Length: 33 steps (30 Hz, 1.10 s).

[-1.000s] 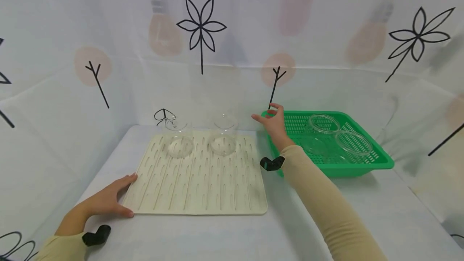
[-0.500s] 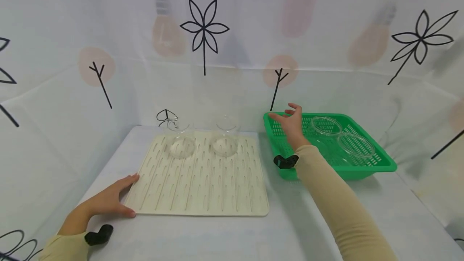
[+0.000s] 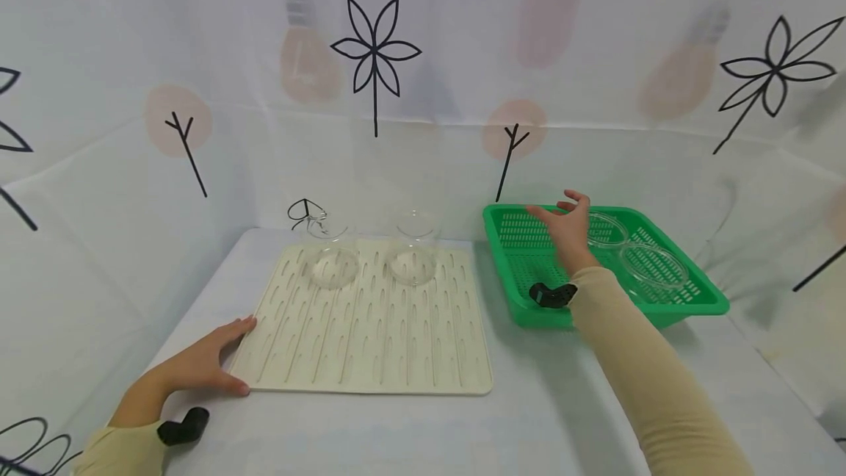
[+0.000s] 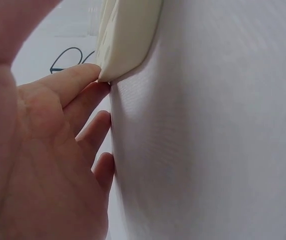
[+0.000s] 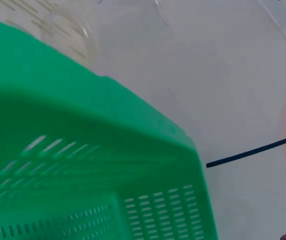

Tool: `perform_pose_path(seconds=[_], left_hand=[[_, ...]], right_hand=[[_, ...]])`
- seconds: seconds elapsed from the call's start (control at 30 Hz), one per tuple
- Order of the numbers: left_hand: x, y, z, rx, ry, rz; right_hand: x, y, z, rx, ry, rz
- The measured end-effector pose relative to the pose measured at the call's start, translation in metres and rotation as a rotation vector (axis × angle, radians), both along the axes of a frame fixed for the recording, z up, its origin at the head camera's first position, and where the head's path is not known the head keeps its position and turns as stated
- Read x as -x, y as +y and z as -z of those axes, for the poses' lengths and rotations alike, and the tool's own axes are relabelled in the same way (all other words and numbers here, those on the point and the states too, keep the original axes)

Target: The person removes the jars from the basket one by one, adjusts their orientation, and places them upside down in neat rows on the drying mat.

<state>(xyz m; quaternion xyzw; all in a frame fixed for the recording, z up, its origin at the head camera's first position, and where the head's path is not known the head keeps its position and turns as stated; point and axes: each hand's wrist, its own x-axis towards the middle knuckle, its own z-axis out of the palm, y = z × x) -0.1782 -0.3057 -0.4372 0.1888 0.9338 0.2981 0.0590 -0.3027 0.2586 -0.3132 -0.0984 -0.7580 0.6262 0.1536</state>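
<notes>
My right hand (image 3: pixel 570 233) is over the green plastic basket (image 3: pixel 529 314), thumb and fingers spread apart with nothing between them. In the basket are two clear glasses; the nearer shows its round rim (image 3: pixel 654 265), and my hand partly covers the farther one (image 3: pixel 609 230). My left hand (image 3: pixel 194 366) rests at the left front corner of the cream ribbed mat (image 3: pixel 363 351). In the left wrist view its fingertips touch the corner of the mat (image 4: pixel 127 45). Two more clear glasses, one left (image 3: pixel 333 268) and one right (image 3: pixel 413 264), stand at the mat's back.
A white cloth covers the table (image 3: pixel 370 435), and a printed white curtain (image 3: pixel 429 94) hangs close behind the mat and basket. The basket stands right of the mat, a narrow strip of table between them. Its raised wall (image 5: pixel 148 115) fills much of the right wrist view.
My right hand has moved rightward, from beside the basket's left rim to above its inside, toward the glasses there. The left hand stays on the mat's edge.
</notes>
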Motion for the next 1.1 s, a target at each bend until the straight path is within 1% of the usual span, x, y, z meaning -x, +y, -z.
perform_pose_path(seconds=[0.1, 0.23, 0.4, 0.47, 0.57, 0.8, 0.97, 1.1], left_hand=[[0.0, 0.0, 0.001, 0.001, 0.003, -0.001], [0.0, 0.001, 0.002, 0.006, 0.008, 0.001], [-0.001, 0.0, 0.003, 0.005, 0.011, 0.001], [-0.001, 0.0, 0.003, 0.005, 0.013, 0.001], [-0.001, -0.001, 0.003, 0.006, 0.015, -0.001], [0.0, -0.001, 0.003, 0.016, 0.008, -0.003], [0.0, -0.002, 0.002, 0.012, -0.001, -0.009], [0.0, -0.002, 0.002, 0.005, 0.005, -0.004]], right_hand=[[-0.002, 0.007, 0.0, 0.0, 0.004, 0.034], [-0.005, 0.016, 0.001, 0.011, 0.009, 0.059], [-0.004, 0.027, 0.003, 0.008, 0.033, 0.098], [-0.002, 0.033, 0.003, 0.006, 0.047, 0.126], [0.001, 0.042, 0.004, 0.015, 0.045, 0.172], [0.007, 0.067, 0.004, 0.058, 0.047, 0.29], [0.011, 0.077, 0.006, 0.077, 0.024, 0.309], [0.013, 0.082, 0.008, 0.063, -0.016, 0.315]])
